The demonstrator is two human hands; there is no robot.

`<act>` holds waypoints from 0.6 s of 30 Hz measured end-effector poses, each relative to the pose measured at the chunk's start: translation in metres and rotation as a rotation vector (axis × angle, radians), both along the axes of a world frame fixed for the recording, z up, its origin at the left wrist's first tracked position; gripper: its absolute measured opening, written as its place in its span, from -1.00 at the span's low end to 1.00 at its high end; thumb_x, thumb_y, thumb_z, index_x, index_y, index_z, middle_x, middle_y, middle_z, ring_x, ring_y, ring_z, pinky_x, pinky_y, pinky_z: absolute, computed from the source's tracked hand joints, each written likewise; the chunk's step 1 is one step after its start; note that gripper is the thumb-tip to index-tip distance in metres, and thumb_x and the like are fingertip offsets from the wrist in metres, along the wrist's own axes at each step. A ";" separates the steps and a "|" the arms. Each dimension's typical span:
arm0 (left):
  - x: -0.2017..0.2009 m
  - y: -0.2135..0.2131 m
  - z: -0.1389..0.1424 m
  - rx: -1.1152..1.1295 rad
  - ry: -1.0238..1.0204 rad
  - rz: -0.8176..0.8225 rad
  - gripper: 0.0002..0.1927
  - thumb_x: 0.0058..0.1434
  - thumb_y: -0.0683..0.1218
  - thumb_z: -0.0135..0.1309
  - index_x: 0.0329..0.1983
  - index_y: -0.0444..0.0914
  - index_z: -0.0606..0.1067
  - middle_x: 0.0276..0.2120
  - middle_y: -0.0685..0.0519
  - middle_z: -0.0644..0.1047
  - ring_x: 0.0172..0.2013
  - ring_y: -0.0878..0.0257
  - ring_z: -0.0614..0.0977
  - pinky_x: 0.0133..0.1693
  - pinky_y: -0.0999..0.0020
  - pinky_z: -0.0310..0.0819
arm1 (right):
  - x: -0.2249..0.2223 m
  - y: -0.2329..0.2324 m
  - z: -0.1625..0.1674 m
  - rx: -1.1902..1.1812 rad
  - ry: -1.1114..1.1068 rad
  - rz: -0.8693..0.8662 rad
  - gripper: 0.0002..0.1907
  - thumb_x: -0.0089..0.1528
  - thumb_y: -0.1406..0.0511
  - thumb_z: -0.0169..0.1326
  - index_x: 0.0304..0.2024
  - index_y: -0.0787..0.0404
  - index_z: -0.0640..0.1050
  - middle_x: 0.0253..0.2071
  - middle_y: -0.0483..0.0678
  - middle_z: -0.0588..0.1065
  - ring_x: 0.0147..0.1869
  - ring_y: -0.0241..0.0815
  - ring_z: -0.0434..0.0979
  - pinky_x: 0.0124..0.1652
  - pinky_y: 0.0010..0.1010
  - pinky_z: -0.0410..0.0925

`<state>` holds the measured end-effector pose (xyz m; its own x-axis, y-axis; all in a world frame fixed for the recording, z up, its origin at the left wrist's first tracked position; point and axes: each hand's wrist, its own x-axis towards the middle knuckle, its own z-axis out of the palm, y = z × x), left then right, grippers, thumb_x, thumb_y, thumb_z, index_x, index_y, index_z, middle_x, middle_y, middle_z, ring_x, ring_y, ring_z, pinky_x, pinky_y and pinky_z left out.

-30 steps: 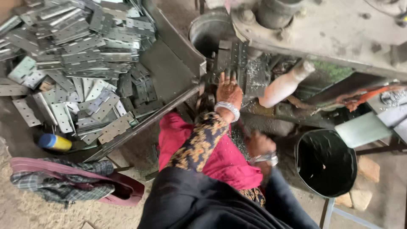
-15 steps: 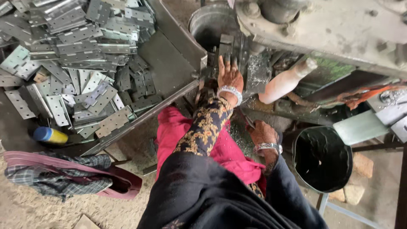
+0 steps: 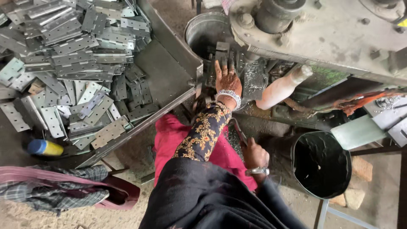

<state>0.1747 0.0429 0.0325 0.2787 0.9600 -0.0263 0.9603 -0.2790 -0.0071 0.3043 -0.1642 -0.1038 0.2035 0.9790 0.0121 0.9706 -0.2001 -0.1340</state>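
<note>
Pressing down with fingers (image 3: 224, 67) spread flat and narrow-gapped, the left hand (image 3: 227, 80) is lying on a dark stack of hinges (image 3: 222, 53) under the machine (image 3: 322, 34), palm down, not closing around anything, bangles on the wrist just below. Right hand (image 3: 254, 154) is sitting lower, fingers curled shut around a thin metal lever (image 3: 237, 130) that is running up toward the press; bangle on that wrist too. Hinge stack is sitting at the machine's front edge, just beside a grey metal bucket (image 3: 203, 32) and touching the left fingertips. Patterned sleeve (image 3: 203, 131) is reaching from the dark shawl (image 3: 203, 199) up to the left hand, over a pink cloth (image 3: 178, 135) on the lap. White pipe (image 3: 282, 87) is angling out just right of the left hand, with metal shavings (image 3: 254, 76) between them. Black bucket (image 3: 321, 163) is standing near the right hand, to its right. Tray (image 3: 169, 72) on the left is holding a big heap of loose silver hinges (image 3: 72, 63), well apart from both hands. Blue-and-yellow bottle (image 3: 44, 147) is lying below the tray's edge, and a checked cloth (image 3: 51, 191) on a pink bag (image 3: 123, 193) is lying at bottom left on the dirt floor (image 3: 25, 216).
</note>
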 end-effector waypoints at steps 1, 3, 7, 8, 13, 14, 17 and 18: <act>0.001 -0.001 0.001 0.029 0.020 0.003 -0.53 0.43 -0.05 -0.30 0.35 -0.18 0.38 0.49 0.07 0.12 0.48 0.02 0.04 0.36 -0.33 -0.66 | 0.001 -0.002 0.000 0.011 -0.057 -0.026 -0.54 0.26 -0.10 0.05 -0.16 0.13 0.55 -0.41 0.09 0.58 -0.36 0.14 0.64 -0.37 -0.03 0.48; 0.001 -0.003 0.002 0.065 0.068 -0.002 -0.53 0.40 -0.07 -0.27 0.34 -0.17 0.40 0.49 0.05 0.13 0.48 0.00 0.06 0.35 -0.33 -0.63 | 0.001 -0.004 0.002 0.014 -0.095 -0.025 -0.56 0.30 -0.07 0.03 -0.12 0.15 0.54 -0.45 0.08 0.58 -0.38 0.14 0.64 -0.38 -0.04 0.47; -0.006 -0.005 0.005 0.045 -0.057 0.017 -0.52 0.45 -0.02 -0.34 0.35 -0.13 0.41 0.51 0.11 0.11 0.51 0.00 0.00 0.38 -0.31 -0.66 | 0.004 0.002 0.010 0.028 -0.096 0.032 -0.61 0.29 -0.04 0.04 -0.16 0.11 0.54 -0.44 0.10 0.59 -0.34 0.15 0.65 -0.34 0.00 0.46; -0.008 -0.004 0.006 0.067 -0.076 0.019 -0.52 0.45 -0.02 -0.35 0.34 -0.12 0.41 0.52 0.13 0.09 0.53 -0.01 -0.04 0.37 -0.30 -0.66 | 0.006 0.005 0.012 -0.002 -0.105 0.026 -0.61 0.28 -0.05 0.04 -0.19 0.10 0.53 -0.43 0.10 0.59 -0.31 0.16 0.65 -0.32 0.01 0.46; -0.008 0.000 0.011 -0.035 -0.057 0.007 -0.49 0.43 0.01 -0.41 0.38 -0.08 0.34 0.53 0.13 0.01 0.50 0.00 -0.08 0.35 -0.35 -0.68 | 0.006 0.005 0.010 0.000 -0.113 0.144 -0.62 0.14 0.03 0.06 -0.12 0.09 0.51 -0.35 0.13 0.60 -0.26 0.18 0.65 -0.31 0.01 0.46; -0.007 0.000 0.012 -0.038 -0.069 0.012 -0.50 0.42 -0.01 -0.41 0.38 -0.07 0.33 0.53 0.14 0.00 0.50 0.01 -0.09 0.36 -0.34 -0.68 | 0.005 0.002 0.008 -0.093 0.077 -0.102 -0.55 0.24 -0.09 0.06 -0.09 0.10 0.51 -0.38 0.14 0.60 -0.29 0.22 0.65 -0.32 0.06 0.45; -0.008 -0.001 0.016 -0.001 -0.046 0.011 -0.49 0.45 -0.02 -0.36 0.41 -0.11 0.34 0.53 0.10 0.07 0.51 0.01 -0.04 0.38 -0.34 -0.66 | 0.001 0.005 0.016 -0.037 0.051 -0.021 -0.57 0.33 -0.06 0.02 -0.15 0.16 0.52 -0.37 0.17 0.61 -0.27 0.26 0.64 -0.30 0.07 0.45; -0.009 -0.002 0.017 0.053 -0.033 0.014 -0.49 0.46 -0.02 -0.34 0.43 -0.14 0.35 0.53 0.09 0.10 0.51 0.01 -0.01 0.39 -0.33 -0.64 | 0.000 0.005 0.015 -0.048 0.020 -0.032 -0.57 0.30 -0.07 0.02 -0.16 0.14 0.53 -0.37 0.16 0.61 -0.27 0.25 0.64 -0.30 0.07 0.46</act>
<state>0.1660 0.0405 0.0496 0.2649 0.9637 0.0341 0.9641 -0.2654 0.0102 0.3043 -0.1587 -0.0892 0.2340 0.9715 -0.0390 0.9609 -0.2372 -0.1430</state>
